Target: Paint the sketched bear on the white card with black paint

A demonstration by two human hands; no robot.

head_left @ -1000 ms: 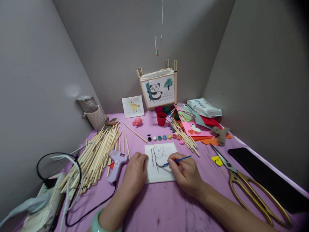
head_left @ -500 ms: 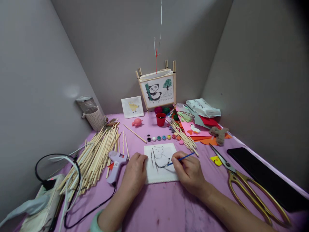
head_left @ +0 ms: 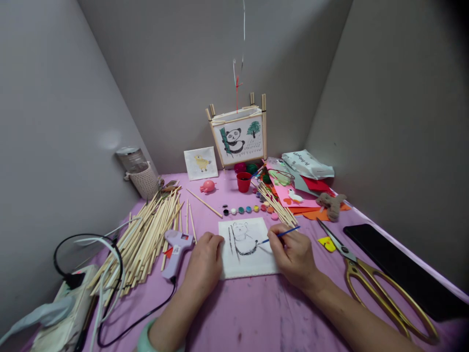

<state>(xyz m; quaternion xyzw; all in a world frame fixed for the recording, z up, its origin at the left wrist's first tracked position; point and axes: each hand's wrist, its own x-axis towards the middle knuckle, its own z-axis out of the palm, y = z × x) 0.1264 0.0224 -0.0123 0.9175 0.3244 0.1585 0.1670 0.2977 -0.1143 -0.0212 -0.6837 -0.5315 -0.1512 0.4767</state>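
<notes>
A white square sheet (head_left: 249, 266) lies on the purple cloth with a panda outline, two dark upright strokes and a thick black curve drawn on it. My right hand (head_left: 293, 252) is closed round a thin blue paintbrush (head_left: 282, 233), its tip at the right end of the black curve. At the sheet's left edge rests my left hand (head_left: 205, 256), fingers curled together; whether they pinch the edge is hidden. Behind the sheet runs a row of small paint pots (head_left: 241, 210), and a red cup (head_left: 244, 182) stands beyond it.
Wooden sticks (head_left: 146, 239) and a lilac glue gun (head_left: 176, 254) lie left. Gold-handled scissors (head_left: 377, 288) and a black phone-like slab (head_left: 403, 269) lie right. A stick-framed panda lantern (head_left: 240, 137) hangs at the back, near a chick picture (head_left: 201, 164).
My right hand and the brush have moved right and slightly up. The black curve looks thicker at its right side. My left hand has stayed in place.
</notes>
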